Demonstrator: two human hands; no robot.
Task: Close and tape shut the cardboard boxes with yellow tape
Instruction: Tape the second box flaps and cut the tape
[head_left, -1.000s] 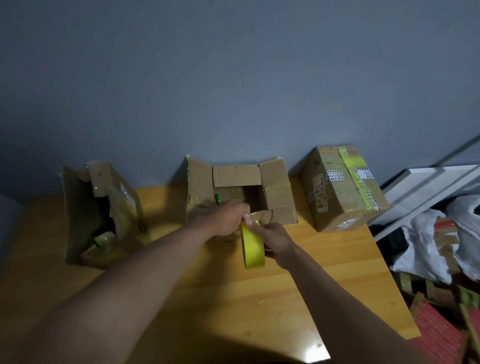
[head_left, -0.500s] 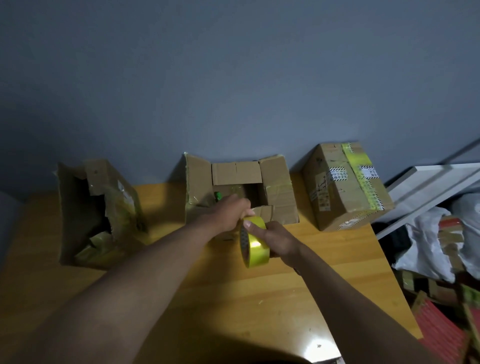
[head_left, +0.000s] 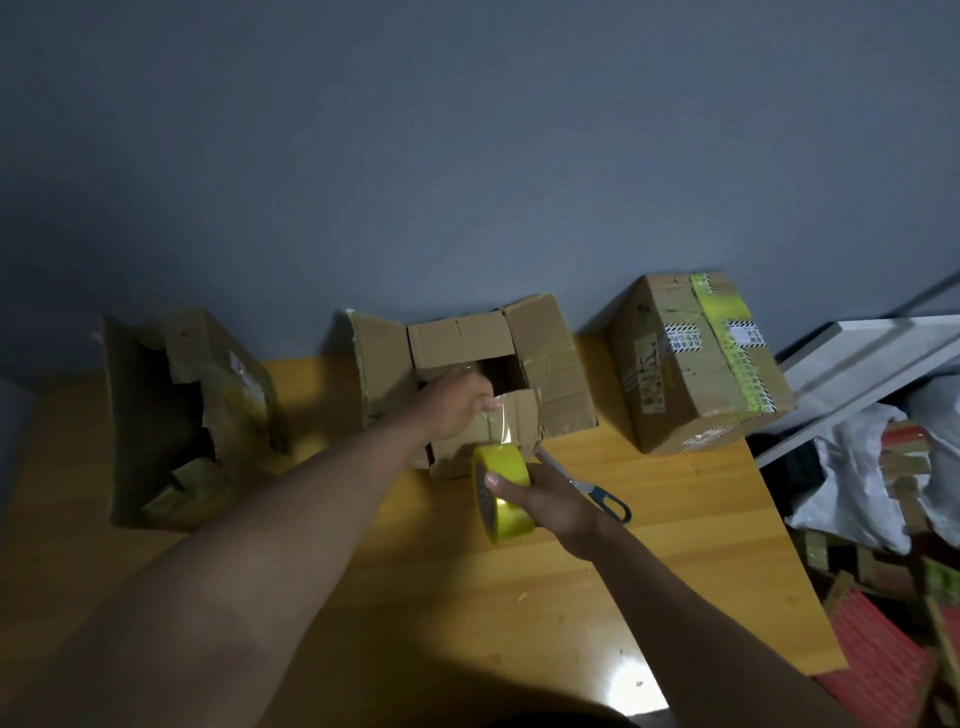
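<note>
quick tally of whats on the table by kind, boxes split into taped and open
taped shut box: 1
open boxes, middle box and left box: 2
yellow tape roll, held just above the table: 1
scissors: 1
total: 5

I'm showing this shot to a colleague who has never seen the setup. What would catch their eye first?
The bright yellow tape roll at centre, gripped by the right hand while the left hand pinches a strip pulled up from it. Just behind stands the open cardboard box, flaps spread. To its right, by the wall, a closed box already wears a yellow stripe; a torn box sits at far left.
</note>
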